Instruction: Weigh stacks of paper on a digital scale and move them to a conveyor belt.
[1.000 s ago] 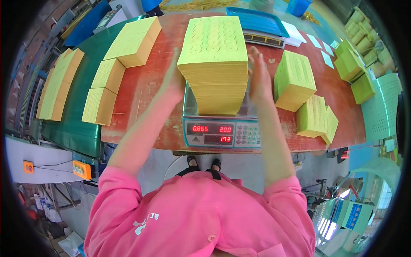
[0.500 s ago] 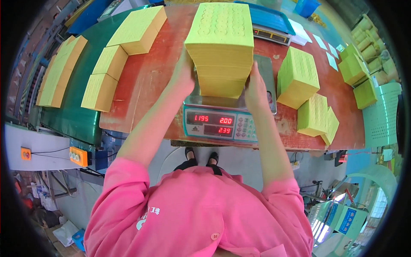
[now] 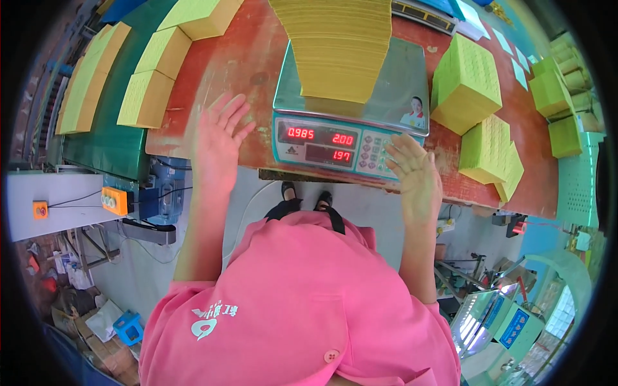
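Note:
A tall stack of yellow paper sheets [image 3: 338,55] stands on the metal plate of a digital scale [image 3: 402,74], its top cut off by the frame's upper edge. Red digits glow on the scale's front panel. Left of the scale, my left hand [image 3: 221,138] is raised with fingers spread, touching nothing. My right hand [image 3: 415,177] hovers by the panel's right end, fingers extended and nothing in it. Right of the scale stand another yellow paper stack [image 3: 467,83] and a smaller stack [image 3: 487,148], with a thin bundle [image 3: 513,172] leaning beside it.
Several yellow stacks [image 3: 147,96] line the left side of the red table [image 3: 225,71] and a green conveyor belt [image 3: 116,145]. A second scale [image 3: 425,16] sits behind. More yellow stacks [image 3: 552,96] stand far right. An orange switch box [image 3: 114,201] is below the belt.
Both hands have let go of the paper stack on the scale and drawn back toward me, moving apart. The scale's displayed digits have changed. The view has shifted, so the table sits higher.

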